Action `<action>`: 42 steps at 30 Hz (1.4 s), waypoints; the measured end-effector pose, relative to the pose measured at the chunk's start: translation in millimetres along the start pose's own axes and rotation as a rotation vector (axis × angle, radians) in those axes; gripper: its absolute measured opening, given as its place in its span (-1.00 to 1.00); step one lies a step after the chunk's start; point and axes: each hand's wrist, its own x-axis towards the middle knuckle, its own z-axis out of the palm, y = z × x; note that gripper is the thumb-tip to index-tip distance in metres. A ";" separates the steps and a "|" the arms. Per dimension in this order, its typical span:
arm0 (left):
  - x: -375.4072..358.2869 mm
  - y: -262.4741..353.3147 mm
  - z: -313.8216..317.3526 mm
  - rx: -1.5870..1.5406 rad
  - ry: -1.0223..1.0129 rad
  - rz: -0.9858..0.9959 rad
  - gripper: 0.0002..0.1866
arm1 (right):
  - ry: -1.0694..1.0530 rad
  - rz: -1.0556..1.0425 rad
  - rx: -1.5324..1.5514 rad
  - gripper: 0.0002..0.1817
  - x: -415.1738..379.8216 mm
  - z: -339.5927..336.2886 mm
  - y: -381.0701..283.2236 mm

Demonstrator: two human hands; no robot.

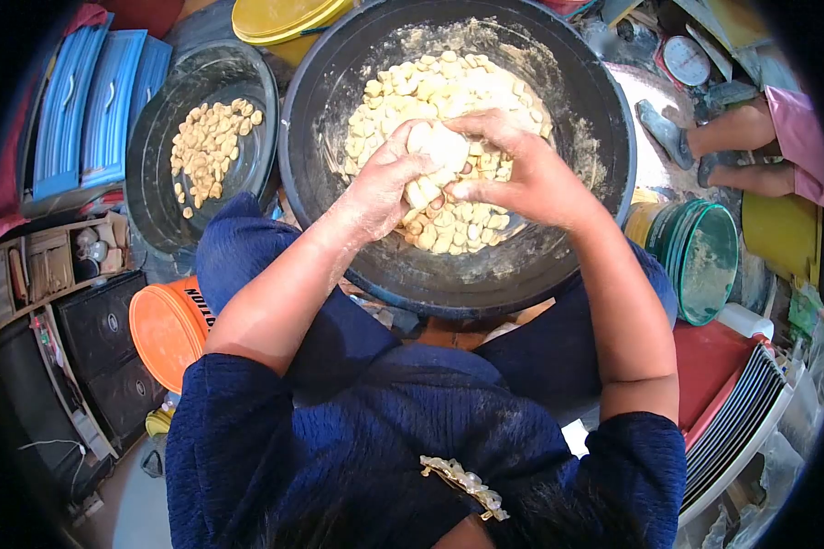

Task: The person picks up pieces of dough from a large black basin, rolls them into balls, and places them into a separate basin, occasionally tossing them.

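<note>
A big black bowl (595, 183) sits in front of me, holding several pale dough pieces (449, 87) dusted with flour. Both my hands are over its middle. My left hand (389, 174) and my right hand (513, 169) together clasp a lump of dough (439, 146), fingers curled around it from either side. More cut pieces lie under and behind the hands. Flour coats my fingers and left forearm.
A smaller black bowl (156, 201) with tan dough pieces (209, 146) stands to the left. An orange bucket (160, 329) is by my left knee, a yellow lid (279, 18) behind, green plates (705, 261) at right. Another person's legs (732, 151) show at far right.
</note>
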 end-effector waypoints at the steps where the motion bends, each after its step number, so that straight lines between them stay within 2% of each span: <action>1: -0.8 0.5 -1.4 0.039 -0.041 0.015 -0.58 | -0.059 0.209 0.237 -0.60 0.8 1.8 -4.4; 2: -1.6 0.8 -2.2 0.079 -0.082 0.030 -0.57 | -0.117 0.418 0.474 -0.62 0.8 2.6 -7.0; 4: -2.7 7.0 0.9 0.115 -0.074 0.017 -0.57 | -0.109 0.408 0.435 -0.67 1.7 0.2 2.2; 6: -2.9 10.0 -2.7 0.153 -0.061 0.009 -0.56 | 0.171 0.589 0.349 -0.69 3.8 -2.9 8.6; 7: -1.2 8.8 -9.9 0.116 -0.107 -0.003 -0.56 | 0.360 0.605 0.510 -0.72 7.4 -6.0 13.1; 8: -1.0 8.5 -14.3 0.078 -0.152 -0.016 -0.56 | 0.356 0.602 0.512 -0.72 7.4 -12.4 15.2; 10: -3.5 12.4 -7.0 -0.003 -0.161 -0.016 -0.54 | 0.247 0.189 -0.186 -0.69 9.0 -23.7 17.3; 12: -4.5 12.6 -5.8 -0.084 -0.171 -0.022 -0.52 | 0.167 0.118 -0.037 -0.62 9.2 -16.0 8.3; 13: -3.8 10.6 -7.8 -0.077 -0.168 -0.020 -0.50 | 0.041 0.284 0.132 -0.56 10.0 -11.2 -10.4; 16: -5.0 7.4 -8.3 -0.028 -0.163 -0.020 -0.46 | -0.167 0.271 0.335 -0.64 5.2 9.0 -21.9; 19: -4.2 10.6 -9.3 0.056 -0.208 -0.014 -0.42 | -0.109 0.329 0.274 -0.71 7.2 6.5 -7.9; 20: -3.5 12.7 -9.9 0.094 -0.258 -0.009 -0.40 | 0.024 0.473 0.268 -0.76 8.4 5.0 -6.0; 22: -4.2 14.6 -10.8 0.054 -0.261 -0.018 -0.38 | 0.215 0.395 0.273 -0.75 9.5 0.0 10.9; 23: -4.2 14.6 -10.7 0.014 -0.267 -0.028 -0.37 | 0.152 0.116 -0.207 -0.70 9.4 -8.7 16.1; 24: -3.5 13.5 -10.6 0.014 -0.268 -0.027 -0.37 | 0.152 0.116 -0.208 -0.70 9.8 -8.4 11.7; 26: -2.1 10.1 -10.0 -0.136 -0.283 -0.069 -0.34 | 0.029 0.089 0.088 -0.62 8.3 -0.7 -8.5; 27: -3.6 10.1 -6.9 -0.136 -0.283 -0.070 -0.34 | -0.096 0.201 0.381 -0.58 9.2 2.1 -23.1; 29: -8.8 10.8 0.7 -0.243 -0.136 -0.040 -0.31 | -0.171 0.185 0.314 -0.59 5.8 13.0 -25.1; 30: -7.5 8.3 -3.5 -0.243 -0.135 -0.041 -0.31 | -0.245 0.167 0.245 -0.60 2.3 18.1 -23.5; 33: -4.0 2.3 -13.3 -0.103 -0.242 -0.046 -0.25 | -0.249 0.135 0.222 -0.70 -0.1 18.3 -12.9; 35: -3.8 4.3 -8.1 -0.079 -0.226 -0.035 -0.35 | -0.242 0.089 0.196 -0.74 -1.7 14.5 -5.7; 36: -2.0 5.3 -10.2 -0.079 -0.226 -0.038 -0.35 | -0.249 0.172 0.316 -0.77 -2.9 13.8 -1.4; 38: 2.5 9.8 -18.0 0.052 -0.272 -0.082 -0.53 | -0.258 0.254 0.439 -0.80 -3.6 14.9 1.6; 39: 2.6 10.7 -13.8 0.133 -0.217 -0.062 -0.67 | -0.184 0.414 0.621 -0.81 -2.3 14.5 0.3; 40: 3.0 10.5 -14.5 0.132 -0.215 -0.060 -0.67 | -0.106 0.574 0.800 -0.82 -0.4 13.3 -1.9; 42: 6.7 11.3 -17.5 0.304 -0.122 -0.001 -0.71 | -0.049 0.594 0.825 -0.79 2.2 11.4 -5.0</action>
